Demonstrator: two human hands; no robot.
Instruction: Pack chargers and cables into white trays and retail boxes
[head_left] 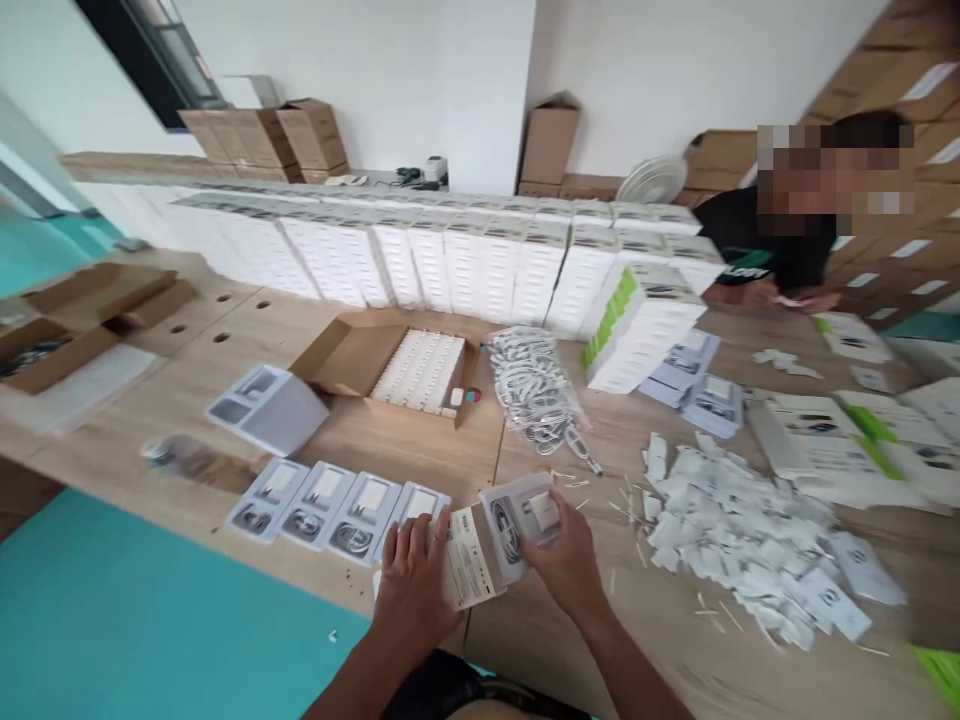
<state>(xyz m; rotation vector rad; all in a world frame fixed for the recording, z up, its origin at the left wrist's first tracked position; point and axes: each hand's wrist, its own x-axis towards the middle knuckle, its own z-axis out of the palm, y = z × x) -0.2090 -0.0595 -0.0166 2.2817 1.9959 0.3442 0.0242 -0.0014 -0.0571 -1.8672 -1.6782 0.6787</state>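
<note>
My left hand (416, 575) is closed around a white printed box (472, 560) near the table's front edge. My right hand (562, 550) grips a clear-white plastic tray (517, 525) that holds a coiled cable and a white charger block. The tray's left side meets the box's open end; how far it sits inside I cannot tell. Left of my hands, several similar filled trays (356, 515) lie in a row, the nearest partly covered by my left hand.
Stacked white boxes (465, 265) form a long wall behind. A carton of white blocks (420, 370), bundled cables (532, 385), a tray stack (270, 405) and a bottle (199, 460) stand on the table. White packets (735, 530) are heaped at right; a co-worker (780, 240) sits beyond.
</note>
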